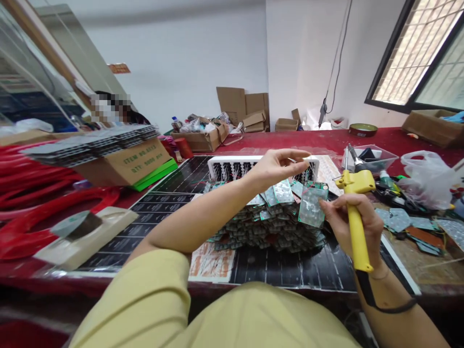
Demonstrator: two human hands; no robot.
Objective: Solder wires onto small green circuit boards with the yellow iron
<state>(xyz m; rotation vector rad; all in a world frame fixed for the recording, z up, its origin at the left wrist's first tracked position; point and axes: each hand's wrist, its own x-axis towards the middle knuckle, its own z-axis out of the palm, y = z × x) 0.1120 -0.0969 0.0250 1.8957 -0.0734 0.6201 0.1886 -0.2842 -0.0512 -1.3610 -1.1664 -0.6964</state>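
Note:
My right hand [353,220] grips a yellow soldering iron [357,212] by its handle, tip pointing up, and its fingertips also pinch a small green circuit board [312,205] by its right edge. My left hand [277,166] is raised above the board with thumb and fingers pinched together; whether something thin is between them is unclear. Below both hands lies a big heap of small circuit boards [270,224] on a dark panel [174,193]. Behind the heap stands a white tray [235,166] with rows of parts.
A cardboard box [125,164] with stacked panels sits at left over red hoses [43,203]. A beige device [85,237] lies front left. Right of me are a clear plastic tub [373,159], a plastic bag [429,179] and loose boards [416,224]. Cartons stand at the back.

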